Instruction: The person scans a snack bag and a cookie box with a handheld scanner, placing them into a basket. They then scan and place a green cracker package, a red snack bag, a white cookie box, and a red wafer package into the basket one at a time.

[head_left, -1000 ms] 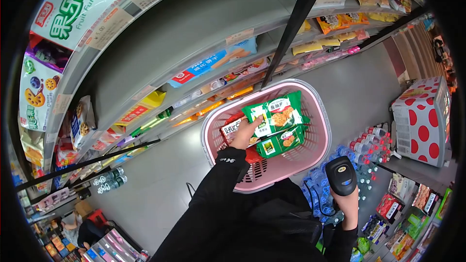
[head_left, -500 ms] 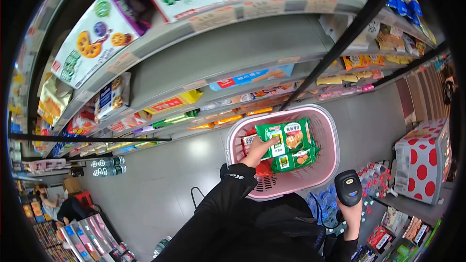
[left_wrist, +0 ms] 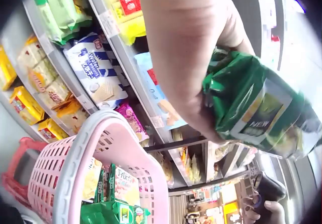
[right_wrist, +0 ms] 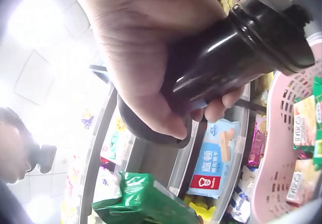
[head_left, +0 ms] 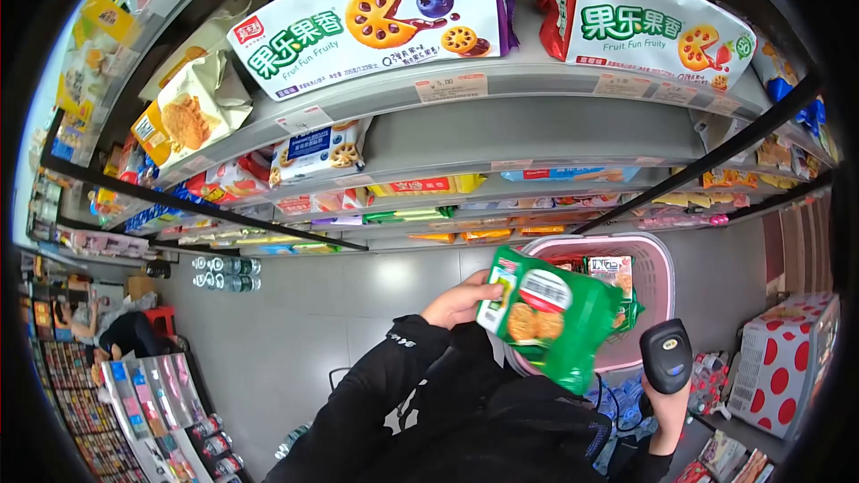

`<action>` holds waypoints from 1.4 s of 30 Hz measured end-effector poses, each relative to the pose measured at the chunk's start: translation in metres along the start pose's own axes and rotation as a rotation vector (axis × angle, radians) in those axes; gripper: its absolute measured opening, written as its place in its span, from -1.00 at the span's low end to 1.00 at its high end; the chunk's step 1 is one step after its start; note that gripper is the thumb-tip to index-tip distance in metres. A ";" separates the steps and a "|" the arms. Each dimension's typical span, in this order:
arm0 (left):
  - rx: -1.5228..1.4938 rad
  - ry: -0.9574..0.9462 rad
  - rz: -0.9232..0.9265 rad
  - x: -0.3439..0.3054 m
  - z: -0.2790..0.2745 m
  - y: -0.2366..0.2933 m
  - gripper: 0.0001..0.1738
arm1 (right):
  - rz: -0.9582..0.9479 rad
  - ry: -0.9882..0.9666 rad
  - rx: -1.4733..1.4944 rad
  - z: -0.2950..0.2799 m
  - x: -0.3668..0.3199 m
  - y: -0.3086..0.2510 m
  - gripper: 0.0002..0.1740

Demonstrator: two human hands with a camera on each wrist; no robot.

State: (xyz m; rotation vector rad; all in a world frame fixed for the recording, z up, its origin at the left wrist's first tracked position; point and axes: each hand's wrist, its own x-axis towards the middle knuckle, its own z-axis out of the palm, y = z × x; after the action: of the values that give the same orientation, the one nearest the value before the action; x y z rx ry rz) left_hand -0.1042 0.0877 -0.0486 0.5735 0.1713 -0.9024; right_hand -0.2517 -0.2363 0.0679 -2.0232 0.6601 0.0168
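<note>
1. The left hand (head_left: pixel 461 300) has its fingers and thumb curled round one short end of a green plastic biscuit packet (head_left: pixel 550 317) with round biscuits printed on its face. The left wrist view shows the palm pressed against the crinkled wrapper.
2. From those fingertips the packet stretches away to the right, tilted. Its far end hangs over the near edge of a pink perforated plastic shopping basket (head_left: pixel 660 291).
3. The basket sits just beyond the packet, on the far side from the left fingers. Inside it stand a cream packet with a red label (head_left: pixel 611 271) and green packets beside it. The left wrist view shows the same green and pale packets low against the basket's slotted wall.
4. The right hand (head_left: pixel 667 407) has its fingers wrapped tightly round the handle of a black plastic handheld barcode scanner (head_left: pixel 667 355). The scanner's head rises above those fingers, close to the basket's near corner and just beside the green packet, but it appears to touch neither.
5. Beyond the fingertips of both hands run grey metal shop shelves (head_left: pixel 501 134) stocked with snack packets. A long white biscuit bag with green lettering (head_left: pixel 376 22) lies on the top tier.
6. To the right of the right fingers stands a white box with red polka dots (head_left: pixel 787 362).
</note>
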 end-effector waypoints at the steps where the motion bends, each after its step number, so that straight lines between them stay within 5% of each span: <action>1: -0.032 -0.021 0.040 -0.006 -0.014 -0.001 -0.29 | -0.046 0.014 -0.023 0.008 -0.003 -0.007 -0.49; 4: -0.088 0.023 0.049 -0.021 -0.043 0.008 -0.54 | -0.124 -0.027 -0.006 0.033 -0.008 -0.040 -0.56; 6: 0.007 0.048 -0.017 -0.008 -0.099 0.000 -0.35 | -0.102 -0.122 -0.026 0.042 -0.010 -0.057 -0.60; 7: 0.155 0.075 0.100 -0.010 -0.109 -0.003 -0.34 | -0.136 -0.090 0.017 0.051 -0.012 -0.066 -0.64; 8: -0.190 0.019 -0.027 -0.006 -0.105 0.009 -0.37 | -0.125 -0.074 0.021 0.054 -0.012 -0.068 -0.64; 12: -0.126 -0.102 -0.045 -0.026 -0.075 0.040 -0.37 | -0.159 -0.099 -0.037 0.068 -0.019 -0.069 -0.59; 16: -0.065 -0.298 -0.069 -0.021 -0.017 0.063 -0.37 | -0.169 -0.344 -0.014 0.073 -0.019 -0.078 -0.40; 18: 0.077 -0.389 -0.129 -0.009 -0.034 0.065 -0.40 | -0.217 -0.457 0.154 0.076 -0.018 -0.073 -0.30; 20: -0.109 -0.543 -0.193 -0.002 -0.028 0.067 -0.41 | -0.253 -0.483 0.197 0.081 -0.017 -0.087 -0.27; 35: 0.080 -0.603 -0.220 0.035 0.005 0.083 -0.45 | -0.351 -0.664 0.359 0.115 -0.020 -0.125 -0.27; 42: 0.127 -0.630 -0.123 -0.015 -0.020 0.087 -0.46 | -0.311 -0.701 0.400 0.126 -0.021 -0.130 -0.28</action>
State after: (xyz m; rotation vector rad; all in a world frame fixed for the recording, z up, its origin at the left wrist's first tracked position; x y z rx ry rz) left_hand -0.0436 0.1503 -0.0252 0.3748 -0.4264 -1.1777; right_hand -0.1784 -0.0757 0.1111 -1.5607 -0.0950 0.3630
